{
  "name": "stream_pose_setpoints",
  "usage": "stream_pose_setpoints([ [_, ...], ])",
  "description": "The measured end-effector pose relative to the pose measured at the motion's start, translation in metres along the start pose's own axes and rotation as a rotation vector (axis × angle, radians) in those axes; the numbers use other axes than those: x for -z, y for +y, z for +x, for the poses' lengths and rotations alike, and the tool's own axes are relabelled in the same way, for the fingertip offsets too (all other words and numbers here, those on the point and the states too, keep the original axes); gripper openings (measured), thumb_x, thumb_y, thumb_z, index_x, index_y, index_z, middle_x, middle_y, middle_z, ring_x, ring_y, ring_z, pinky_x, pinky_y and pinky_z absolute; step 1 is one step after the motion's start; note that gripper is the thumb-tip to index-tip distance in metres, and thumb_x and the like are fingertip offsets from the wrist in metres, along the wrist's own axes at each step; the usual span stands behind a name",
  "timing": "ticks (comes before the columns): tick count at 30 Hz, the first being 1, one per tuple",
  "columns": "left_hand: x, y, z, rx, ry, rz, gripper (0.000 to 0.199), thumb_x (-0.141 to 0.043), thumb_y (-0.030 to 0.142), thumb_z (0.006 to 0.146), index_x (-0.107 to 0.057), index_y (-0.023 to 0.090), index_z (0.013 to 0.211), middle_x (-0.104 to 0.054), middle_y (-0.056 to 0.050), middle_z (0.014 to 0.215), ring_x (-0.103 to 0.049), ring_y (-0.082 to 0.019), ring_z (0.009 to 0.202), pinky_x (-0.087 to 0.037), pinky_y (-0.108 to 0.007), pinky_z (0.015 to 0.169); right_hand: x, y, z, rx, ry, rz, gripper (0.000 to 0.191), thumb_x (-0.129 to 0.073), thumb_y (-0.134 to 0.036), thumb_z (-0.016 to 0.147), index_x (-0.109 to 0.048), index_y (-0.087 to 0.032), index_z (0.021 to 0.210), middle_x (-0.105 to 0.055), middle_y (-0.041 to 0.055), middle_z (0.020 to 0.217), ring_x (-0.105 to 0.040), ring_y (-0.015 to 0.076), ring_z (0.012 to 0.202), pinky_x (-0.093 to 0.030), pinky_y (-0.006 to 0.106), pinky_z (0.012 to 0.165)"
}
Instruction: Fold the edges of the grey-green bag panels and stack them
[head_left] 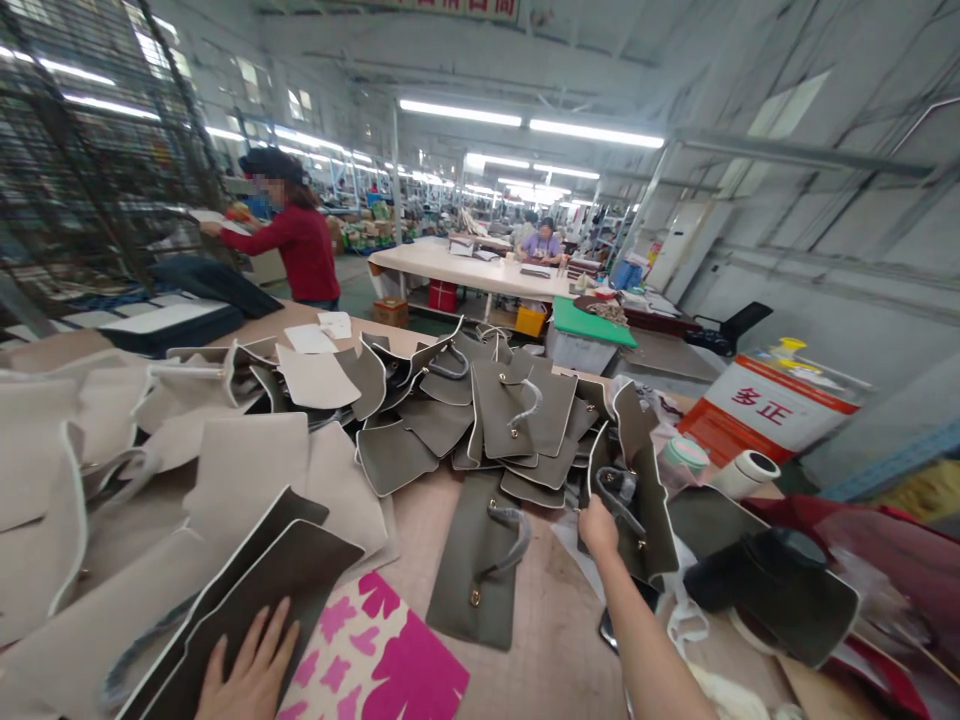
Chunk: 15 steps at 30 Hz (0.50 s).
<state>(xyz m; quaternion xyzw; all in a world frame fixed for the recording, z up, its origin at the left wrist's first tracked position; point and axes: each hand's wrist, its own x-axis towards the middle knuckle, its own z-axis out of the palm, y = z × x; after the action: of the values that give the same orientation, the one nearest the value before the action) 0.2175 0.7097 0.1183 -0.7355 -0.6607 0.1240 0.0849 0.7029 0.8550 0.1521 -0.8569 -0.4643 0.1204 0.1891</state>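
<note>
My left hand (251, 660) lies with spread fingers on a dark grey bag panel (300, 560) at the lower left. A second dark panel stands just behind it. My right hand (600, 528) is closed on the white-edged rim of a dark grey bag piece (646, 480), which has a wrapped handle (621, 490); its fingertips are partly hidden. Between my hands a flat grey panel (472, 570) with a plastic-wrapped handle (514, 540) rests on the table (547, 620). A pink-and-cream patterned sheet (390, 660) is beside my left hand.
Beige bag panels (247, 465) spread over the left side, and grey ones (525, 400) are heaped at the back. A black cup (750, 570), a white bottle (746, 470) and an orange-and-white container (765, 405) stand right. One person (300, 240) works at left, another (541, 243) farther back.
</note>
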Motion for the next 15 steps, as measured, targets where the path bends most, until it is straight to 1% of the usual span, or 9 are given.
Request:
stream_pose_setpoints([
  [2, 0.007, 0.005, 0.003, 0.03, -0.02, 0.002, 0.055, -0.033, 0.001, 0.072, -0.051, 0.018, 0.121, -0.027, -0.012, 0.14, -0.02, -0.031, 0.13, -0.002, -0.054, 0.103, 0.02, 0.008, -0.017, 0.055, -0.007, 0.009, 0.036, -0.034, -0.016, 0.077, -0.055, -0.015, 0.106, -0.065, 0.0127, 0.087, -0.062, 0.0245, 0.082, -0.044, 0.033, 0.068],
  [4, 0.014, 0.021, 0.007, 0.043, -0.007, -0.096, 0.049, -0.039, 0.006, 0.073, -0.054, 0.015, 0.119, -0.032, -0.015, 0.138, -0.022, -0.033, 0.129, -0.004, -0.053, 0.104, 0.035, 0.015, -0.048, 0.113, -0.01, 0.028, 0.04, -0.032, -0.016, 0.077, -0.052, -0.018, 0.112, -0.065, 0.0106, 0.092, -0.061, 0.023, 0.085, -0.044, 0.031, 0.069],
  [6, 0.026, 0.043, 0.011, 0.063, -0.003, -0.33, 0.044, -0.045, 0.016, 0.075, -0.055, 0.012, 0.118, -0.04, -0.018, 0.133, -0.027, -0.033, 0.128, -0.007, -0.051, 0.105, 0.04, 0.019, -0.09, 0.216, 0.033, 0.051, 0.045, -0.031, -0.016, 0.077, -0.048, -0.019, 0.119, -0.064, 0.0093, 0.099, -0.06, 0.0219, 0.09, -0.045, 0.03, 0.072],
  [7, 0.035, 0.056, 0.012, 0.062, -0.014, -0.513, 0.044, -0.048, 0.022, 0.075, -0.055, 0.011, 0.118, -0.043, -0.018, 0.131, -0.029, -0.032, 0.127, -0.01, -0.05, 0.105, 0.038, 0.021, -0.115, 0.298, 0.072, 0.061, 0.047, -0.031, -0.016, 0.078, -0.046, -0.019, 0.122, -0.063, 0.0091, 0.103, -0.059, 0.022, 0.093, -0.046, 0.03, 0.074],
  [9, 0.057, 0.084, 0.011, 0.042, -0.102, -1.009, 0.05, -0.056, 0.034, 0.073, -0.055, 0.011, 0.117, -0.048, -0.019, 0.127, -0.036, -0.031, 0.124, -0.02, -0.047, 0.104, 0.022, 0.022, -0.167, 0.494, 0.176, 0.069, 0.049, -0.031, -0.015, 0.078, -0.044, -0.02, 0.125, -0.062, 0.0089, 0.106, -0.059, 0.0229, 0.093, -0.047, 0.032, 0.075],
  [10, 0.069, 0.098, 0.009, 0.003, -0.166, -1.318, 0.055, -0.06, 0.037, 0.071, -0.052, 0.014, 0.12, -0.047, -0.017, 0.129, -0.039, -0.03, 0.122, -0.027, -0.044, 0.102, 0.009, 0.022, -0.193, 0.585, 0.224, 0.064, 0.049, -0.032, -0.015, 0.079, -0.044, -0.02, 0.126, -0.064, 0.0095, 0.103, -0.061, 0.0238, 0.089, -0.047, 0.034, 0.074],
  [12, 0.092, 0.124, 0.002, -0.15, -0.355, -1.867, 0.068, -0.066, 0.041, 0.067, -0.043, 0.018, 0.127, -0.042, -0.015, 0.134, -0.04, -0.027, 0.121, -0.035, -0.04, 0.098, -0.02, 0.019, -0.245, 0.728, 0.301, 0.061, 0.047, -0.032, -0.013, 0.081, -0.046, -0.021, 0.125, -0.065, 0.01, 0.103, -0.062, 0.0244, 0.085, -0.049, 0.035, 0.072],
  [13, 0.101, 0.136, -0.002, -0.111, -0.433, -2.08, 0.075, -0.07, 0.039, 0.063, -0.039, 0.019, 0.129, -0.041, -0.015, 0.134, -0.045, -0.028, 0.117, -0.039, -0.04, 0.095, -0.034, 0.017, -0.268, 0.798, 0.314, 0.061, 0.047, -0.031, -0.011, 0.081, -0.047, -0.022, 0.124, -0.064, 0.0092, 0.105, -0.062, 0.0245, 0.085, -0.049, 0.035, 0.07],
  [15, 0.11, 0.153, -0.011, 0.121, -0.511, -2.328, 0.067, -0.071, 0.034, 0.064, -0.045, 0.016, 0.123, -0.05, -0.017, 0.126, -0.054, -0.029, 0.107, -0.043, -0.041, 0.09, -0.054, 0.011, -0.306, 0.914, 0.289, 0.059, 0.047, -0.032, -0.009, 0.08, -0.052, -0.024, 0.12, -0.062, 0.0078, 0.11, -0.063, 0.0246, 0.084, -0.05, 0.033, 0.064],
])
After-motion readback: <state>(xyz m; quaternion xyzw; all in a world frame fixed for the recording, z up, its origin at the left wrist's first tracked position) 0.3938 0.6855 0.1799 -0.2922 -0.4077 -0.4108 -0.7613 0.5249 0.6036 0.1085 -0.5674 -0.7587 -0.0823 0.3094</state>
